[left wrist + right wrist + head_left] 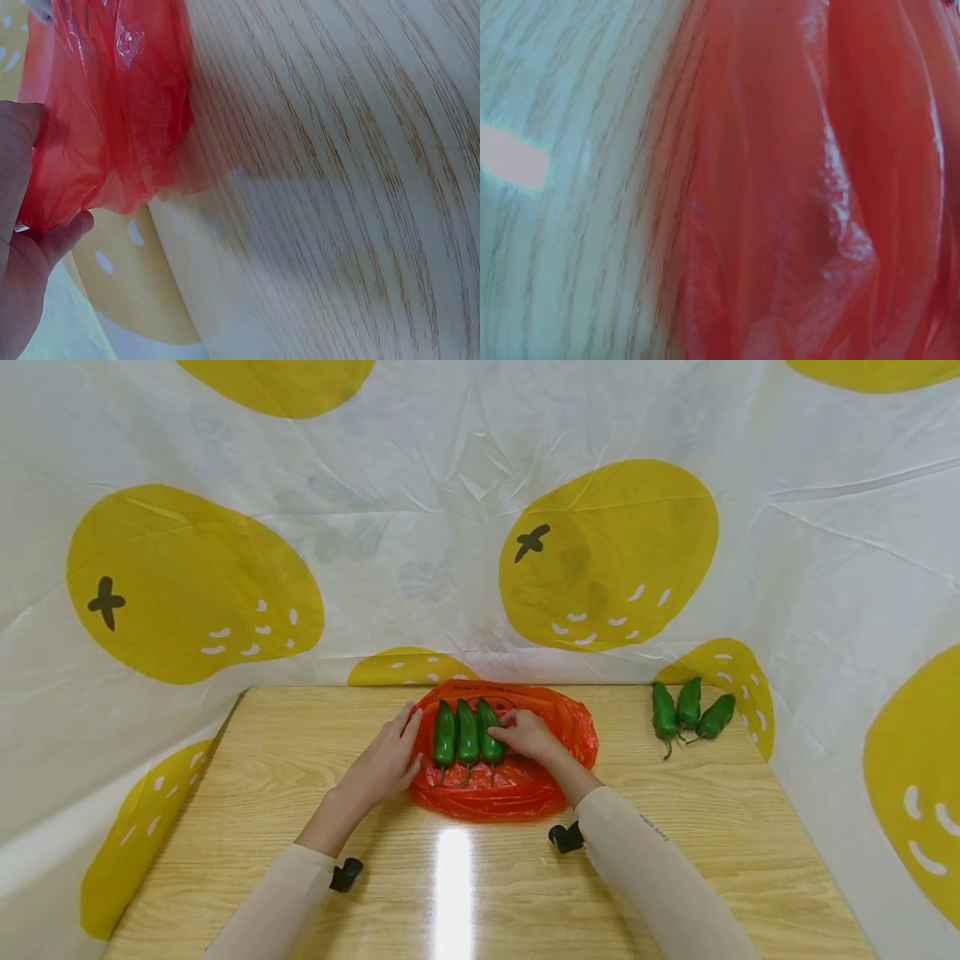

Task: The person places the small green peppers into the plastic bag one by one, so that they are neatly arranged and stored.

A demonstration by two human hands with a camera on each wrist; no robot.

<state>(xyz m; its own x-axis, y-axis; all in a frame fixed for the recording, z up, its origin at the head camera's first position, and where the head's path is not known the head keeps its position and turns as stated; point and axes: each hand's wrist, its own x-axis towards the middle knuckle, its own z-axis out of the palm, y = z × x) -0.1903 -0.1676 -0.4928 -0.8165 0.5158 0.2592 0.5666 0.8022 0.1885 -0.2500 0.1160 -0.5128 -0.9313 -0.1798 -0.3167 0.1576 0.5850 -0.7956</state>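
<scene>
Mid-frame in the head view, a red plastic bag (517,777) lies flat on the wooden table (300,827) with three green peppers (467,732) lined up on top, stems toward the person. The left hand (386,764) rests on the bag's left edge with fairly straight fingers, and the left wrist view shows the plastic against its palm, probably pinning the bag so it doesn't slide. The right hand (528,735) has curled fingers on the rightmost pepper, looks like it's nudging it into line. Three more peppers (686,714) sit well apart toward the right of the frame.
</scene>
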